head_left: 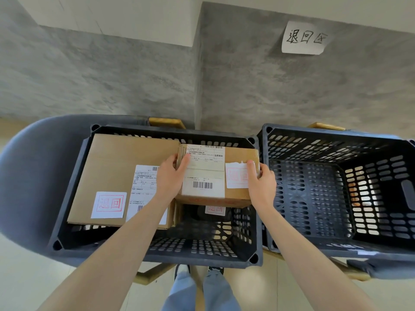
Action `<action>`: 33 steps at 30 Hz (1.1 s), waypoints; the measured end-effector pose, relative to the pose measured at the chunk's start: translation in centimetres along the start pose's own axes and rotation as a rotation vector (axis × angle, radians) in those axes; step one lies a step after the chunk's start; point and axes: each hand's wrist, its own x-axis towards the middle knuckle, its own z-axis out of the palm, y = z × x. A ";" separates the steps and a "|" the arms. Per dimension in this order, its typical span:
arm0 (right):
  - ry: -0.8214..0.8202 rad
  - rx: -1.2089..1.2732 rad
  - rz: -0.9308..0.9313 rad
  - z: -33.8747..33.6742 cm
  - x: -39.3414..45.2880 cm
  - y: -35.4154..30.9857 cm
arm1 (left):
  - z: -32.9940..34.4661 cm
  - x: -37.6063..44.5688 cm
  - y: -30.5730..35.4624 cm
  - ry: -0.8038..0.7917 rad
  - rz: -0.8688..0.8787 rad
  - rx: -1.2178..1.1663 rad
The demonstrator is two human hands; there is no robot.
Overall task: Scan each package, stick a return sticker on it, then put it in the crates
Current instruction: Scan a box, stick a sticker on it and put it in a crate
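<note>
A small cardboard box [235, 195] with a white shipping label and a red-and-white return sticker [235, 178] hangs over the right half of the left black crate [157, 252]. My left hand [171, 176] grips its left end and my right hand [261, 182] grips its right end, fingers over the sticker. A large flat cardboard box [112, 160] with its own label and return sticker [109, 204] lies in the crate's left half. Below the held box, a dark package with a return sticker [215, 209] lies at the crate's bottom.
A second black crate [314, 250] stands to the right with nothing visible inside. Both crates sit on grey chairs [29, 180] against a grey wall. A handwritten paper sign [303, 38] hangs on the wall. My legs and shoes show below.
</note>
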 end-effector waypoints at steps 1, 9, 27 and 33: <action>0.014 -0.012 -0.003 0.1 -0.1 0.0 | 0.1 0.1 -0.2 0.013 0.004 0.021; 0.153 -0.213 -0.095 1.2 -0.3 0.6 | 1.2 -0.1 -0.8 0.179 0.044 0.198; 0.304 -0.427 -0.251 1.9 -0.1 1.1 | 1.4 -0.1 -1.3 0.227 0.129 0.379; 0.073 -0.322 -0.143 -0.7 -0.9 -0.4 | -0.2 -2.1 0.7 0.123 0.064 0.360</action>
